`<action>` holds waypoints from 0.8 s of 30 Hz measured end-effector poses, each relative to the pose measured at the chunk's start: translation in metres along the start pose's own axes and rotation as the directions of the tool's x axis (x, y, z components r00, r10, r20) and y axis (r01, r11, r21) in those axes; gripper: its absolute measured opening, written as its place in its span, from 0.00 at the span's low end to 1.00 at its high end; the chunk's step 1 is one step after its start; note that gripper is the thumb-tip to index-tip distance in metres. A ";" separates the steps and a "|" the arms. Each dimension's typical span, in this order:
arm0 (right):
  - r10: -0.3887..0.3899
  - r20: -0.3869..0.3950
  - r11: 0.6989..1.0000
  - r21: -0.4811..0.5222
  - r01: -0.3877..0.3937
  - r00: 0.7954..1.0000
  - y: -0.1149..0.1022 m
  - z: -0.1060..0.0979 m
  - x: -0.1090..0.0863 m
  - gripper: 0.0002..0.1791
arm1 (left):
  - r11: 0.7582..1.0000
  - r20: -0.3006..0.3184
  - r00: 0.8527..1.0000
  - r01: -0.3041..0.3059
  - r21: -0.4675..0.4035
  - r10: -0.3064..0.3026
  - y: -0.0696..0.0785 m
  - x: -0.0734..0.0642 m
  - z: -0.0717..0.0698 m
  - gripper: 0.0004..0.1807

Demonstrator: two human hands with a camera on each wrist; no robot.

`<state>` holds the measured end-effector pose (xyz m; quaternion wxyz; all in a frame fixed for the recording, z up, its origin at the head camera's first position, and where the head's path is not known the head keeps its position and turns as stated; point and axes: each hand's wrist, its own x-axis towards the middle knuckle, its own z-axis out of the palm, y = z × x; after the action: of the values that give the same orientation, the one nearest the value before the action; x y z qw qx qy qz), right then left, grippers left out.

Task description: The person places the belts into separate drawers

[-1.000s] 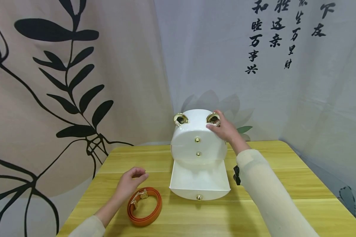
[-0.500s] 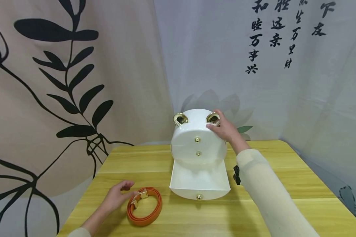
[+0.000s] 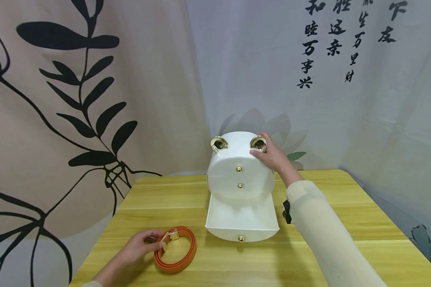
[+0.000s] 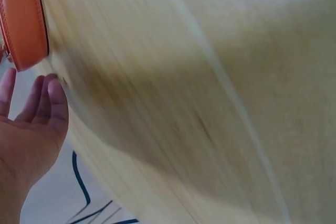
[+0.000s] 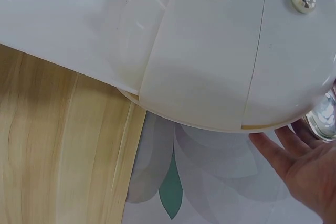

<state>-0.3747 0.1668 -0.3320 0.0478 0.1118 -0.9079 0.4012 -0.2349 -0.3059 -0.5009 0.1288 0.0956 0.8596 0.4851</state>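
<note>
A coiled orange belt (image 3: 176,267) with gold-coloured metal fittings lies at the table's front left. My left hand (image 3: 140,248) is at its left edge, thumb and fingertips close to the fittings. In the left wrist view, the fingers are loosely extended just below the orange strap (image 4: 23,22); contact is unclear. A white storage box (image 3: 222,175) with round gold knobs and two gold ear-like rings stands further back, its bottom drawer (image 3: 240,213) pulled out. My right hand (image 3: 273,155) holds the box's upper right corner beside the right gold ring (image 3: 257,143); some fingers are hidden behind.
The wooden table (image 3: 319,247) reaches back to a pale curtain (image 3: 244,71) printed with dark plants and writing. A black bow (image 3: 286,212) hangs by the right sleeve (image 3: 319,219). The open drawer sticks out toward the front.
My left hand has moved down and left from above the belt to its left edge, then slightly closer to it. My right hand, the box and the belt stay put.
</note>
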 end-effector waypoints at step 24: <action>-0.002 0.003 1.000 -0.003 0.002 1.000 0.002 0.000 0.002 0.44 | 0.999 -0.005 1.000 -0.016 -0.038 0.016 0.007 0.007 0.015 0.22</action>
<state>-0.3767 0.1674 -0.3331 0.0470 0.1131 -0.9084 0.3997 -0.2365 -0.2883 -0.5037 0.1247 0.0987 0.8498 0.5026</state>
